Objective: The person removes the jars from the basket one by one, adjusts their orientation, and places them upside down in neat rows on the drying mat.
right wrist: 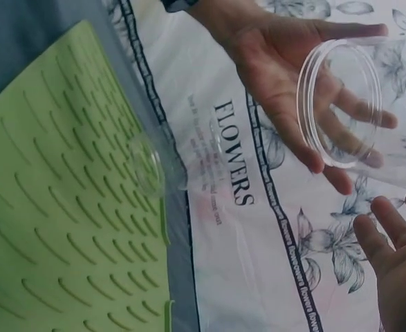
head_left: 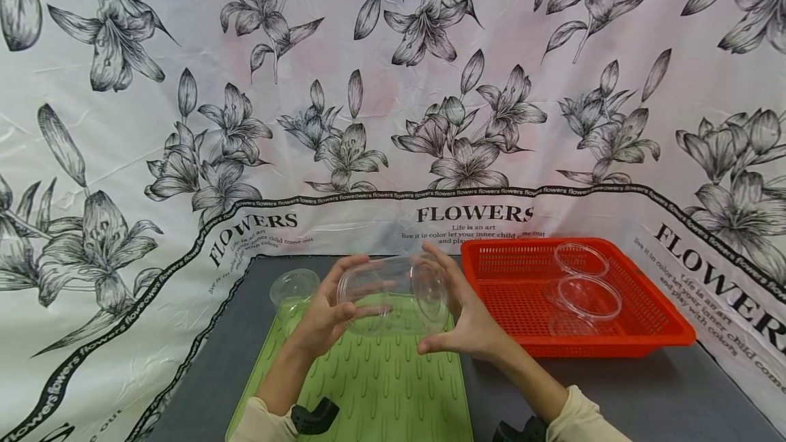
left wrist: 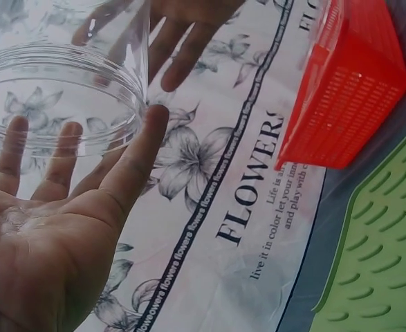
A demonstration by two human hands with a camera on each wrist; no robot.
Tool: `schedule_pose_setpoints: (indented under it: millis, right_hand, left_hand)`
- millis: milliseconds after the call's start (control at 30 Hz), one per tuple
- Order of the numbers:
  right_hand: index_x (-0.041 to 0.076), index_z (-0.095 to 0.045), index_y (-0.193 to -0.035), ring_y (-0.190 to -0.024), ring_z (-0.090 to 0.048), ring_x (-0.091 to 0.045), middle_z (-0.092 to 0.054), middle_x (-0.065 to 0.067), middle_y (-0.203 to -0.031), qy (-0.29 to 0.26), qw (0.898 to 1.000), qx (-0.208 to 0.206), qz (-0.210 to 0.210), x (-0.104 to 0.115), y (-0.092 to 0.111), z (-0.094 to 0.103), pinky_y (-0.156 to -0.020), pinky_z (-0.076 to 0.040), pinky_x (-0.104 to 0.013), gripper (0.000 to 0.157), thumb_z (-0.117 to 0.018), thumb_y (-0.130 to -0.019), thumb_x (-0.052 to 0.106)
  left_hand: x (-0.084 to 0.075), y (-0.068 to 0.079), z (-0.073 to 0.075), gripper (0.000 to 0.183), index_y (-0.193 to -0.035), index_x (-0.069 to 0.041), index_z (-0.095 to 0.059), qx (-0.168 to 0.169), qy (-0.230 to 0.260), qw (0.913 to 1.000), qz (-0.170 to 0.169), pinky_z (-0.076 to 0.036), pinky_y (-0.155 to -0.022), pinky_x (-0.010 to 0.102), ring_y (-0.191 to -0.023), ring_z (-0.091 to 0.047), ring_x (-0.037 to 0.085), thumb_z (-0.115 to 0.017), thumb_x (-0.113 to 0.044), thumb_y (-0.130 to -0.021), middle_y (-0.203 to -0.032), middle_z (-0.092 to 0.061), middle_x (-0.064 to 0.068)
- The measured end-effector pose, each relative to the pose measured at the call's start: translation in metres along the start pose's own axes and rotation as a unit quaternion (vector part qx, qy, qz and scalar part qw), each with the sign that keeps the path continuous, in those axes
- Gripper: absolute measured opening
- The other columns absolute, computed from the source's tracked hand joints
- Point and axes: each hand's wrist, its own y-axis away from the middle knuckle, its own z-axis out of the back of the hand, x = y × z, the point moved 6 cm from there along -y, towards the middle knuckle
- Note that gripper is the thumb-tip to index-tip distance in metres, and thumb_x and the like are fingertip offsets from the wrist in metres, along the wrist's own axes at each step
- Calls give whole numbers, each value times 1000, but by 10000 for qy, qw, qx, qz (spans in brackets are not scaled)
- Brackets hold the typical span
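Observation:
A clear plastic jar (head_left: 399, 277) lies sideways in the air between both hands, above the back of the green mat (head_left: 381, 394). Its ringed mouth points left, towards my left hand (head_left: 322, 316), which holds it by that end, thumb in front and fingers behind. At the jar's base is my right hand (head_left: 467, 319), fingers spread straight behind it and thumb held away below. The right wrist view shows the right hand (right wrist: 403, 270) beside the jar wall; contact there is hard to tell. In the left wrist view the left hand's (left wrist: 57, 256) fingers show through the jar.
A red plastic basket (head_left: 522, 346) stands right of the mat, with two clear jars (head_left: 589, 297) inside. Another clear jar (head_left: 295, 286) stands at the mat's back left corner. A floral curtain (head_left: 344, 224) closes off the back of the grey table (head_left: 202, 387).

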Motion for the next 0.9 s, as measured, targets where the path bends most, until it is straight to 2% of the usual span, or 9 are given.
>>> schedule_pose_setpoints:
  millis: [167,367,533,733,900]
  right_hand:
    - [9,-14,-162,-141,-48,-24,-32,-17,-163,-444,9990,4,33,6,-1,-4,-105,-54,-42,124,-93,-67,6]
    - [7,-17,-161,-139,-52,-30,-33,-18,-162,-585,9982,-36,152,11,-4,-7,-101,-55,-50,118,-88,-67,-5]
    - [7,-20,-160,-137,-54,-24,-36,-19,-160,-475,9987,-122,151,12,-6,-9,-102,-54,-55,114,-86,-68,-5]
    - [6,-22,-159,-132,-58,-22,-39,-18,-157,-482,9987,-186,29,11,-9,-9,-99,-57,-47,109,-87,-72,0]
    - [10,-24,-160,-130,-57,-21,-42,-13,-154,-313,9991,-240,-164,8,-11,-6,-97,-59,-42,107,-89,-74,9]
  left_hand:
    - [4,-1,-4,65,-153,-20,-37,119,490,9987,51,-51,-107,55,-139,-53,29,-70,-30,-98,-157,-44,2]
    - [8,0,-5,66,-153,-22,-36,118,723,9973,103,-51,-106,58,-140,-52,31,-70,-35,-97,-159,-41,2]
    - [9,0,-4,66,-154,-23,-35,110,783,9968,73,-51,-106,59,-140,-52,31,-68,-36,-99,-161,-39,3]
    - [9,2,-1,65,-155,-24,-33,4,727,9972,159,-50,-106,59,-140,-53,29,-67,-33,-100,-161,-37,3]
    - [6,11,10,71,-160,-19,-25,-378,149,9991,156,-52,-106,55,-139,-53,25,-62,-36,-102,-163,-30,8]
